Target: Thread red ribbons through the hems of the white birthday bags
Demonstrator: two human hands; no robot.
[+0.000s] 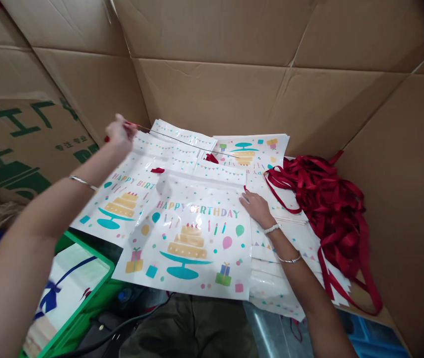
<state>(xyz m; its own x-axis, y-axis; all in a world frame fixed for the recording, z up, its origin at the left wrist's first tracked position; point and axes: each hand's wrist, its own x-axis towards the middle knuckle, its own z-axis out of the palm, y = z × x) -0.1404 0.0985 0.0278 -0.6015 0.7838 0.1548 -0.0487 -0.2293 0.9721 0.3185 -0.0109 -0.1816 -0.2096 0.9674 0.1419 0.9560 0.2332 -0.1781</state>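
Observation:
A white glossy "HAPPY BIRTHDAY" gift bag (193, 238) with a cake print lies flat in front of me on top of several others. My right hand (256, 206) rests flat on its right edge, fingers spread. My left hand (119, 134) is raised at the far left, pinched on a thin dark needle-like rod (189, 143) that runs right toward a red ribbon end (212, 158) at the bag's top. A second bag (122, 199) lies to the left beneath it.
A tangled heap of red ribbons (327, 204) lies at the right. Cardboard walls (215, 89) surround the work surface. A green crate (85, 293) with printed bags sits at the lower left, with black cables (129, 318) beside it.

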